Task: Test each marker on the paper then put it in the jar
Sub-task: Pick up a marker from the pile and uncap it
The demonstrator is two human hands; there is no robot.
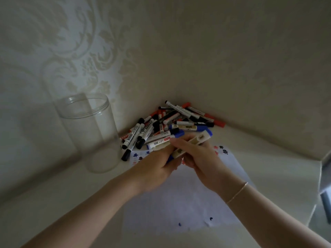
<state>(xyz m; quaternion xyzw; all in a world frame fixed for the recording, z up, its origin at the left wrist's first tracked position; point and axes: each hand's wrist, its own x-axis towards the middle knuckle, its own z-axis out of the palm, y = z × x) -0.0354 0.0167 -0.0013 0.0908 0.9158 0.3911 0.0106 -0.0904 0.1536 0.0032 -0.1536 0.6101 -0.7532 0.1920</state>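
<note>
1. Two patterned walls are seen meeting in a corner, with a pale table surface running up to them.
2. One sheet of white paper is laid flat on the table in front of the corner; small hash-like test marks in black, red and blue are seen near its far edge, and two dark blue dots near its near edge.
3. One clear jar is stood upright and uncapped on the table, to the left of the paper and just beside the pile; no marker is seen inside it.
4. Many markers are heaped as a pile in the corner, with black, red and blue caps mixed; its near edge overlaps the far edge of the paper.
5. One left hand is held above the paper, its fingers curled round the lower, blue end of a marker.
6. One right hand, with a thin bracelet on its wrist, is shown with fingers curled over the pale barrel of the same marker.
7. One held marker is gripped between both hands, tilted, just above the far part of the paper and touching the near edge of the pile; whether its cap is on cannot be told.
</note>
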